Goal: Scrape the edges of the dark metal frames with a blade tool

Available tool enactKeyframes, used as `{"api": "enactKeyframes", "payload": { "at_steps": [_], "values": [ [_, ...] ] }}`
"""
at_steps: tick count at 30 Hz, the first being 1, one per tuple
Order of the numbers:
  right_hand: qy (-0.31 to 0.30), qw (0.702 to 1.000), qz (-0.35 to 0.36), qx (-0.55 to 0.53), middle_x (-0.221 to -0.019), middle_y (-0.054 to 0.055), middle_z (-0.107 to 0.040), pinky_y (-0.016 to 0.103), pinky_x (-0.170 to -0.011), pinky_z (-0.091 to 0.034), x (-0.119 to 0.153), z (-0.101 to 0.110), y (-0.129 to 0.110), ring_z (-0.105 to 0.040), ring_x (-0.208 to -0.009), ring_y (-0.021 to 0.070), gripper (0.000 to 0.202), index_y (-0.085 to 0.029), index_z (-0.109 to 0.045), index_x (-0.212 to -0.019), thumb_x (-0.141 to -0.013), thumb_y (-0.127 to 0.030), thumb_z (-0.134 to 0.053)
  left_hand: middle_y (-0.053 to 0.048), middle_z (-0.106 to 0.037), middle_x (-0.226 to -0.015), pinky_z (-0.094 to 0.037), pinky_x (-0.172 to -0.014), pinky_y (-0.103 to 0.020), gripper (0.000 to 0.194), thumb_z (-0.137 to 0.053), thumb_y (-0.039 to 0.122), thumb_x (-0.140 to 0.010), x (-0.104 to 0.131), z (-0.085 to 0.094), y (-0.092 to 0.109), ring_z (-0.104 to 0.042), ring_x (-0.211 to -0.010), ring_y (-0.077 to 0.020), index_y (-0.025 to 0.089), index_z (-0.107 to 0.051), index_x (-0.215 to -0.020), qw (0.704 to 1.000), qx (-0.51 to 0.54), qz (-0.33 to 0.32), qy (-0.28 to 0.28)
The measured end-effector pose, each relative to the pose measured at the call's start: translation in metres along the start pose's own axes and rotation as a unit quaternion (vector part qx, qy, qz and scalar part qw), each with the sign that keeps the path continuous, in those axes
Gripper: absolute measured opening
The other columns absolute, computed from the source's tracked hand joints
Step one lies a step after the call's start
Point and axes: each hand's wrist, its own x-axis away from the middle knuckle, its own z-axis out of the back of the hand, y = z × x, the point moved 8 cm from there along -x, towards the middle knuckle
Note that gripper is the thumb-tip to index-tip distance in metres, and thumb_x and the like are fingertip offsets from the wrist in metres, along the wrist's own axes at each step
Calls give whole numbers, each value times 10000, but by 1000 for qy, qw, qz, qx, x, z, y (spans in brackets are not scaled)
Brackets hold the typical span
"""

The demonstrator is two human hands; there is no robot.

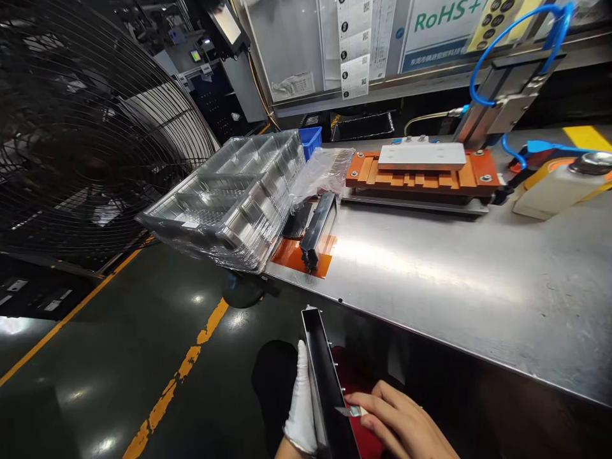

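A long dark channel-shaped part [319, 357] with small pins along its right edge lies tilted over my lap. My left hand [301, 408], in a white glove, is closed around its left side, the thumb pointing up along the wall. Bare and ungloved, my right hand [401, 421] pinches a small utility knife [352, 411], whose blade reaches across the channel's right edge. Most of the knife's handle is hidden by the fingers. On the table corner, a similar dark long part [319, 226] rests on an orange sheet [291, 255].
Film-wrapped clear trays [229, 191] are stacked at the table's left end. Behind stands an orange fixture [421, 175] with a metal block and a blue air hose [473, 76]. A white bottle [549, 188] is at right. A large fan [90, 159] stands left. The steel table's front edge [406, 328] is just ahead.
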Motion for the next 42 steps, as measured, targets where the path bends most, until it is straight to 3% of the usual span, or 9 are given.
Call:
{"api": "enactKeyframes", "payload": {
  "at_steps": [4,9,14,17,22,28,37,42],
  "values": [
    [15,999,-14,30,-901,-26,-622,213,-728,-550,-4,6,2,-658,-796,136,273,-432,-590,-1220,-1034,-474,-394,-60,-700,-781,-488,-635,-278,580,-543,706,-796,1,-2,-8,-651,-705,-191,169,-679,-967,1000,15,21,-17],
    [56,994,-12,90,-869,-27,-627,238,-672,-557,-12,13,14,-664,-780,153,287,-438,-583,-1227,-1030,-496,-381,-87,-694,-838,-526,-659,-327,614,-513,726,-799,0,18,-18,-660,-768,-214,151,-663,-952,998,-24,59,28],
    [47,996,-24,71,-883,-27,-634,215,-694,-560,-8,16,14,-673,-801,146,295,-422,-595,-1228,-1037,-471,-376,-59,-660,-1031,-564,-742,-363,376,-546,473,-912,-3,31,-19,-640,-847,-166,158,-601,-1110,996,-37,71,39],
    [34,999,-7,42,-891,-13,-639,195,-705,-562,-2,13,3,-674,-784,146,308,-386,-597,-1253,-1027,-469,-405,-66,-643,-1093,-570,-766,-371,344,-568,417,-912,-3,33,-18,-637,-900,-180,161,-592,-1141,995,-42,80,41],
    [58,996,-25,63,-877,-21,-639,201,-692,-559,-6,15,14,-677,-793,143,301,-403,-613,-1211,-1033,-480,-382,-74,-635,-1127,-573,-783,-387,350,-575,406,-909,0,35,-24,-634,-934,-192,164,-585,-1162,993,-46,101,39],
    [121,985,-56,111,-847,-19,-615,253,-653,-540,-18,33,40,-669,-772,164,360,-399,-613,-1193,-1023,-551,-335,-78,-638,-1122,-575,-778,-388,358,-572,413,-910,7,41,-37,-637,-927,-188,165,-581,-1168,990,-52,125,33],
    [76,994,-26,76,-847,-34,-642,197,-666,-539,-8,18,24,-676,-768,130,332,-377,-644,-1143,-1030,-515,-364,-64,-667,-1011,-568,-712,-350,381,-535,497,-912,8,52,-42,-637,-829,-167,175,-607,-1103,991,-43,114,49],
    [115,987,-38,105,-851,-12,-625,237,-673,-541,-16,26,37,-668,-782,153,380,-354,-642,-1157,-1029,-538,-335,-74,-655,-1087,-575,-754,-386,362,-569,447,-905,14,51,-40,-640,-911,-193,184,-589,-1154,990,-48,122,42]
  ]
}}
